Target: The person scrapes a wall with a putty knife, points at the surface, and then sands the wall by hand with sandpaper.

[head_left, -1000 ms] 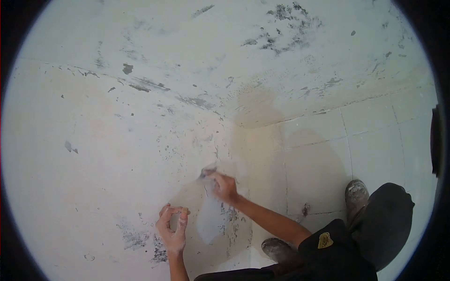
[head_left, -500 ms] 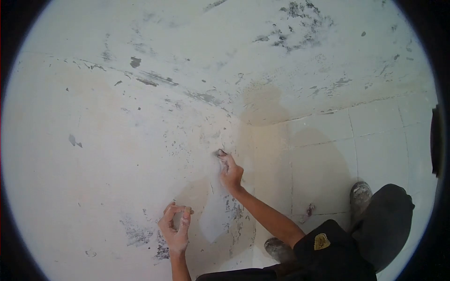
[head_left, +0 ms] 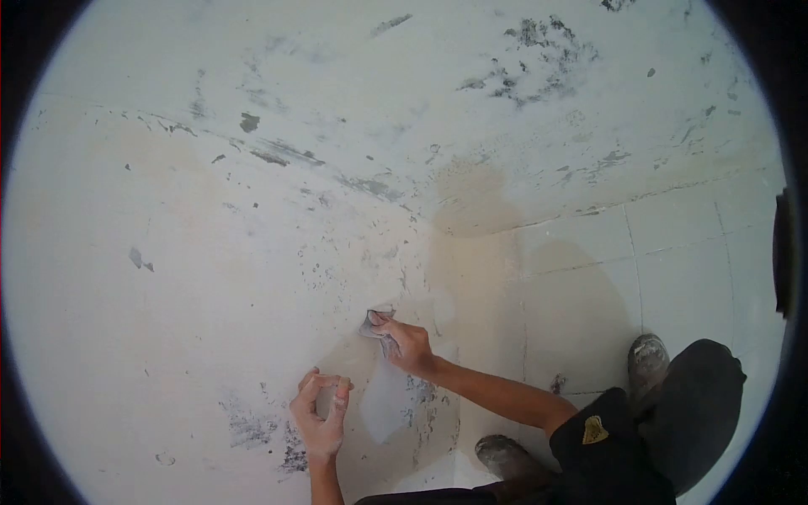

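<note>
My right hand (head_left: 408, 347) is closed on a small folded grey sheet that looks like sandpaper (head_left: 368, 326), pressed against the pale, patchy wall (head_left: 194, 278). Nearer the bottom edge, my left hand (head_left: 320, 417) is held at the wall with fingers and thumb curled together into a ring. White dust coats its fingers. Whether anything small sits between those fingertips is too fine to make out. Dark scuffed patches (head_left: 248, 421) mark the wall beside the left hand, and more flaking shows below the right wrist.
At the right lie pale floor tiles (head_left: 673, 269) with dark joints, meeting the wall in a corner. Two dusty shoes (head_left: 648, 362) and a dark-clothed knee (head_left: 699, 412) occupy the lower right. Shadows fall across the corner. A dark object (head_left: 783, 252) stands at the right edge.
My right hand has moved down and slightly left along the wall with the sandpaper, and more of the sheet shows. My left hand keeps its pose. The view has shifted slightly.
</note>
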{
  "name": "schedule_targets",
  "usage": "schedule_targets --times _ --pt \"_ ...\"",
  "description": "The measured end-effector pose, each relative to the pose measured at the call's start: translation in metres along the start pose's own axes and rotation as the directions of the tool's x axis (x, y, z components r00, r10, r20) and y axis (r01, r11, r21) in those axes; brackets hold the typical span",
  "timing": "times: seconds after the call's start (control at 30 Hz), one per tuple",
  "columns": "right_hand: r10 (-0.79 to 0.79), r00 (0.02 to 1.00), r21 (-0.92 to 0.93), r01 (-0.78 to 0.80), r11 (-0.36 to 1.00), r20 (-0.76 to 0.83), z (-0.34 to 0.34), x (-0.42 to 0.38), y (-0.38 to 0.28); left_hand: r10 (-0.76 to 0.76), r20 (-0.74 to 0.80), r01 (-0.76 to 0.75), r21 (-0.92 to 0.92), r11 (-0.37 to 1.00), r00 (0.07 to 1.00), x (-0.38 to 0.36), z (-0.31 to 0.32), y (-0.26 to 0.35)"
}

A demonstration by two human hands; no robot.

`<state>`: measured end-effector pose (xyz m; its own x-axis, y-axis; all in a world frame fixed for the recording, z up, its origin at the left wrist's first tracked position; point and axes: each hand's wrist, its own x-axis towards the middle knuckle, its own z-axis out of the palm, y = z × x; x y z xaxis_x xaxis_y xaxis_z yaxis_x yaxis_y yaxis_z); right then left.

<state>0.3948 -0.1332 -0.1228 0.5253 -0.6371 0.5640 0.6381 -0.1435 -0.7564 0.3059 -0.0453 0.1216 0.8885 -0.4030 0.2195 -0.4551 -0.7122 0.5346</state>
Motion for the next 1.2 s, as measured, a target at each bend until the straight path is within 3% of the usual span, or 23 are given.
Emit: schedule_targets --times 0.03,0.07,0.1,0.17,0.2,0.27,0.33,0.43,0.47,0.5,0.57,0.67,0.7,0.73,0.77,0.83,0.87,0.9,0.97,1.1,1.17,1.2 --pt "-0.035 0.997 0.067 0.031 0.997 0.062 -0.004 0.000 0.001 -0.017 -0.004 0.017 0.016 1.000 1.000 0.001 0.001 0.002" --pt "-0.004 1.000 0.031 0.004 1.000 0.018 -0.009 0.013 0.010 -0.041 -0.010 0.041 0.036 0.999 0.999 -0.001 0.001 0.003" --pt "0.358 0.932 -0.080 -0.354 0.932 0.047 -0.013 0.023 0.015 -0.048 -0.012 0.049 0.042 0.998 0.999 -0.002 0.001 0.003" --pt "0.466 0.878 -0.136 -0.478 0.868 -0.112 -0.003 0.036 0.033 -0.067 -0.028 0.067 -0.010 0.998 0.997 -0.003 -0.001 0.005" --pt "0.455 0.883 -0.130 -0.468 0.874 -0.117 0.003 0.033 0.030 -0.054 -0.033 0.053 -0.008 0.999 0.998 -0.002 -0.002 0.005" --pt "0.255 0.956 -0.041 -0.264 0.964 -0.143 0.015 0.007 0.005 -0.058 -0.015 0.058 0.007 0.998 0.998 -0.003 0.000 0.002" --pt "0.032 0.999 0.002 -0.032 0.999 -0.033 0.019 -0.006 -0.032 -0.020 -0.013 0.021 0.037 0.999 1.000 0.002 0.002 0.000" --pt "-0.040 0.996 0.143 0.027 0.989 0.082 0.006 0.002 -0.026 -0.027 -0.018 0.028 0.061 0.998 0.999 0.000 0.003 0.001" --pt "-0.056 0.996 0.084 0.050 0.995 0.073 0.001 0.009 -0.007 -0.036 -0.031 0.037 0.033 0.999 0.999 -0.001 0.003 0.001" --pt "0.285 0.956 -0.022 -0.284 0.959 0.065 0.005 -0.006 0.022 -0.039 -0.042 0.041 0.037 0.998 0.998 -0.004 0.000 0.001" --pt "0.307 0.937 -0.087 -0.324 0.942 -0.164 0.010 0.007 0.026 -0.043 -0.021 0.043 0.017 0.999 0.999 -0.003 -0.003 0.002" --pt "0.335 0.925 0.002 -0.341 0.940 -0.181 0.027 0.003 -0.018 -0.052 0.006 0.052 0.009 0.999 0.999 -0.003 -0.002 0.000" --pt "0.356 0.934 0.032 -0.355 0.934 -0.019 0.026 -0.003 -0.042 -0.053 0.009 0.053 0.004 0.999 0.999 -0.005 -0.001 -0.005" --pt "0.041 0.996 -0.023 -0.043 0.999 -0.080 0.026 0.006 -0.065 -0.005 -0.015 0.005 0.042 0.999 1.000 -0.001 0.001 -0.010" --pt "0.042 0.996 -0.026 -0.044 0.999 -0.080 0.025 0.006 -0.064 0.039 -0.037 -0.036 0.084 0.996 0.999 -0.001 0.001 -0.013" --pt "-0.146 0.987 0.089 0.141 0.986 0.060 0.023 0.006 -0.055 -0.012 -0.014 0.013 0.064 0.998 1.000 -0.004 -0.001 -0.009" --pt "-0.113 0.994 0.052 0.112 0.992 0.005 0.015 0.015 -0.040 -0.060 0.008 0.059 0.047 0.997 0.998 -0.007 -0.004 -0.006" --pt "0.365 0.926 -0.005 -0.367 0.930 0.098 0.011 0.008 -0.026 -0.064 -0.002 0.064 0.053 0.997 0.998 -0.010 -0.007 -0.004" --pt "0.375 0.923 -0.076 -0.381 0.921 -0.083 0.021 0.010 -0.021 -0.002 0.034 0.002 0.004 1.000 0.999 -0.013 -0.009 -0.001" --pt "0.356 0.934 -0.073 -0.353 0.933 0.025 0.028 -0.008 -0.067 0.032 0.133 -0.024 -0.065 0.998 0.991 -0.016 -0.007 0.007" --pt "-0.061 0.998 0.123 0.063 0.990 -0.020 0.029 0.000 -0.073 -0.038 0.197 0.042 -0.020 0.999 0.980 -0.017 -0.006 0.020" --pt "-0.142 0.989 0.155 0.134 0.979 0.048 0.014 0.015 -0.058 -0.041 0.189 0.044 -0.016 0.999 0.981 -0.017 -0.006 0.027"
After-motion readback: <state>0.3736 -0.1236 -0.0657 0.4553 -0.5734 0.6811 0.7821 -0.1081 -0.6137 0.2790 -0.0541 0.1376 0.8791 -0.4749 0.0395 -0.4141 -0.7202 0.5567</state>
